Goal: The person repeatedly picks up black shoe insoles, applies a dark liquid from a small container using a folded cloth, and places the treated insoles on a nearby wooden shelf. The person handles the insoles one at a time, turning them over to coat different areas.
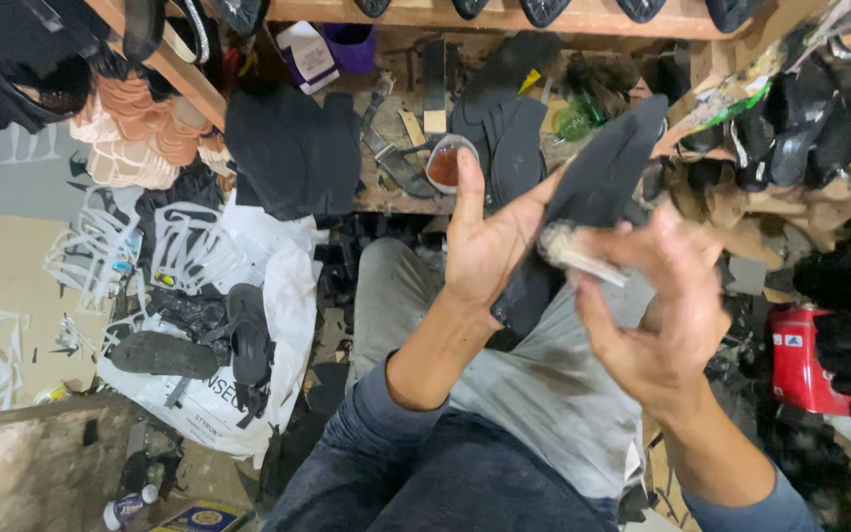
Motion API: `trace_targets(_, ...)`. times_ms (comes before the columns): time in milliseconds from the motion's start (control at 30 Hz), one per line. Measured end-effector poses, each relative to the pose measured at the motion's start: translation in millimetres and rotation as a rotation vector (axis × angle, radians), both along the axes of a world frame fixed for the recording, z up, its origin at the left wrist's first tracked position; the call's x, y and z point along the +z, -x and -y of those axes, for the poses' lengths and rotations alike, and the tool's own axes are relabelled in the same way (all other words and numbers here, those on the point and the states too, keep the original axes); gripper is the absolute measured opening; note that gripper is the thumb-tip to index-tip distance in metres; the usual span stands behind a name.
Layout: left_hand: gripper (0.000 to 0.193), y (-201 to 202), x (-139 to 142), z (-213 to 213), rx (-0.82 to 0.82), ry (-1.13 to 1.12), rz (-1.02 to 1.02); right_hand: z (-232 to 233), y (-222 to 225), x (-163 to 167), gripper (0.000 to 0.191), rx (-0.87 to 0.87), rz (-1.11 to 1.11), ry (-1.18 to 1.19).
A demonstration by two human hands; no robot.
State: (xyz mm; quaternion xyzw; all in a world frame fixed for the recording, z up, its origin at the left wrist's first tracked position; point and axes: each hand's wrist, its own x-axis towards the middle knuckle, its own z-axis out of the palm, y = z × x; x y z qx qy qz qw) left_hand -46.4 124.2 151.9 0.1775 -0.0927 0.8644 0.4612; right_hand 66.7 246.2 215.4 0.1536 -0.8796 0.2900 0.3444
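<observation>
Black flat rubber shoe sole (603, 163), held up over the lap in front of the cluttered wooden workbench (386, 192): left hand (485, 241) supports it from behind, palm open and fingers spread, while right hand (657, 305) pinches a small pale brush or applicator (573, 251) against its lower part. Small round cup of reddish-brown liquid (445, 166) stands at the bench's near edge, just beyond the left hand. Coating appears under way, not finished; no sheen can be made out on the sole.
</observation>
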Motion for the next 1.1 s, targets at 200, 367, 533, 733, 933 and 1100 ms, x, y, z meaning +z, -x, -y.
trace_targets(200, 0.118, -5, -1, 0, 0.014, 0.072, 0.068, -8, 9, 2, 0.077, -0.028, 0.006, 0.04)
trace_targets(367, 0.115, 0, -7, 0, -0.033, -0.032, -0.001, -5, 8, -2, 0.083, 0.105, -0.03, -0.037)
trace_targets(533, 0.114, 9, -17, -1, -0.015, -0.099, -0.036, 13, 0, -5, 0.083, 0.02, 0.024, -0.014)
trace_targets(733, 0.113, 8, -23, -5, -0.018, -0.234, -0.048, 12, 9, -2, 0.086, 0.142, 0.07, 0.089)
trace_targets(933, 0.115, 12, -22, -1, 0.124, 0.194, 0.143, -12, 23, -6, 0.087, 0.025, -0.018, -0.013)
trace_targets(1100, 0.109, 4, -28, -3, 0.034, 0.01, 0.09, -20, 43, 6, 0.082, -0.056, -0.054, -0.099)
